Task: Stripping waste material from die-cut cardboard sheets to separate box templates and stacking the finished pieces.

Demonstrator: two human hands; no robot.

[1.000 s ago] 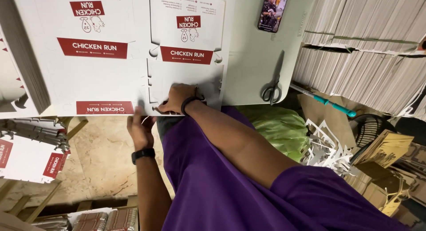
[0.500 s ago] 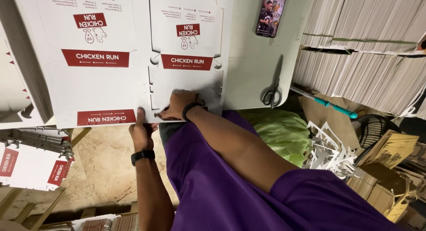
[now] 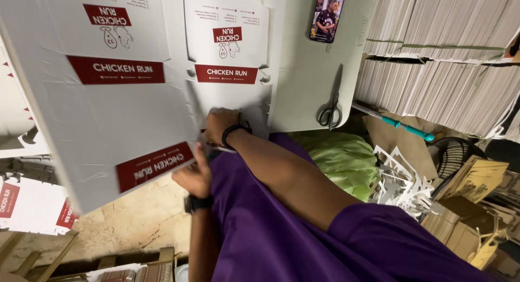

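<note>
We see left hand (image 3: 194, 176) gripping flat white box blank (image 3: 103, 125) edge; right hand (image 3: 219, 125) pressing flat beside it, fingers hidden, grip unclear. Risk, we judge: tilted blank slips, creases.

left hand (image 3: 194, 176) blurred, box sheet (image 3: 103, 98) cut off at top, phone (image 3: 327, 14) too

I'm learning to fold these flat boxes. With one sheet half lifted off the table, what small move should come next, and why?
Probably keep swinging the large flat box sheet clear with the left hand. It already tilts off the table, while the right hand pins the smaller sheet beneath.
</note>
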